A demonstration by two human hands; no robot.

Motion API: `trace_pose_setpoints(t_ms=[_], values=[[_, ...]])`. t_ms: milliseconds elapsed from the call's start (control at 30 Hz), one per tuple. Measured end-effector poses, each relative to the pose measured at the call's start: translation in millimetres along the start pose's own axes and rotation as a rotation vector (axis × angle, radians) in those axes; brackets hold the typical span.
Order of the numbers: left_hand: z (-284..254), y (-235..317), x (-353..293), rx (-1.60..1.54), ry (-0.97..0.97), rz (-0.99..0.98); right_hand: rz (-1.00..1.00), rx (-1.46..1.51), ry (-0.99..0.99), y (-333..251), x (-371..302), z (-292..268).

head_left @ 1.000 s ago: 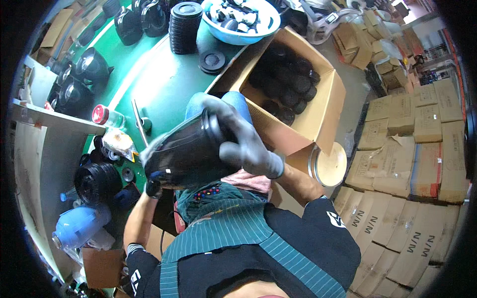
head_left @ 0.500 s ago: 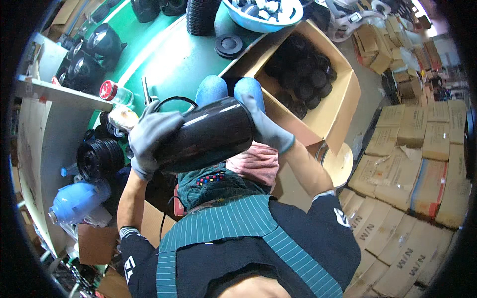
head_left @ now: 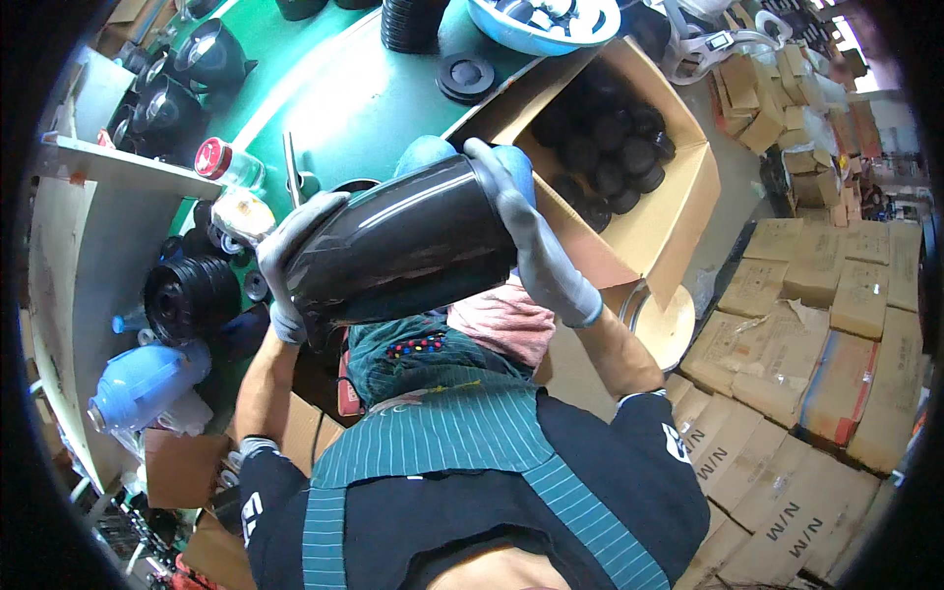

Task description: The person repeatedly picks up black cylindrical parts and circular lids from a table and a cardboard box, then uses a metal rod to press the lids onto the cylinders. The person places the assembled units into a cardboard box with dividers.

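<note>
Between my two grey-gloved hands lies a glossy black jug-like vessel (head_left: 403, 241), probably a kettle body, tilted on its side above my lap. My left hand (head_left: 295, 256) is wrapped round its left end. Its right end is gripped by my right hand (head_left: 536, 246), with the fingers along the rim. A small dark projection, perhaps a spout, shows at the lower left of the vessel. The far side and the inside are hidden. Just beyond my left hand, a metal rod (head_left: 292, 167) stands up at the green table.
An open carton (head_left: 678, 211) of black round parts is at my right. On the green table (head_left: 334, 108) are black discs (head_left: 464, 77), a blue basin (head_left: 556, 41) and a red-lidded jar (head_left: 228, 162). Stacked cartons (head_left: 777, 344) stand far right; a grey shelf (head_left: 128, 167) is left.
The vessel has turned, so more of its broad side shows and its black loop handle is no longer seen standing up. My left hand has shifted to its left end.
</note>
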State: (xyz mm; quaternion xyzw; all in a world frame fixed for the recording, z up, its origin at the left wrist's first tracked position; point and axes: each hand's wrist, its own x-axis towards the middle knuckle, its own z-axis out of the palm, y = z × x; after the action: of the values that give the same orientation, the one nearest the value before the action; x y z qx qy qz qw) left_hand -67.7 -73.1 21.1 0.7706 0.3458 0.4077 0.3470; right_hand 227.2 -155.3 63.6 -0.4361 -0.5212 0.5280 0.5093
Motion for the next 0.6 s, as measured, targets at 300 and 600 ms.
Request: trace_pose_setpoints(t_ms=[300, 600], values=[[17, 5, -4, -0.238, -0.026, -0.361, -0.222, 0.089, 0.071, 43, -27, 6], [88, 2, -17, 0.135, -0.011, 0.139, 0.166, 0.103, 0.265, 99, -57, -92]])
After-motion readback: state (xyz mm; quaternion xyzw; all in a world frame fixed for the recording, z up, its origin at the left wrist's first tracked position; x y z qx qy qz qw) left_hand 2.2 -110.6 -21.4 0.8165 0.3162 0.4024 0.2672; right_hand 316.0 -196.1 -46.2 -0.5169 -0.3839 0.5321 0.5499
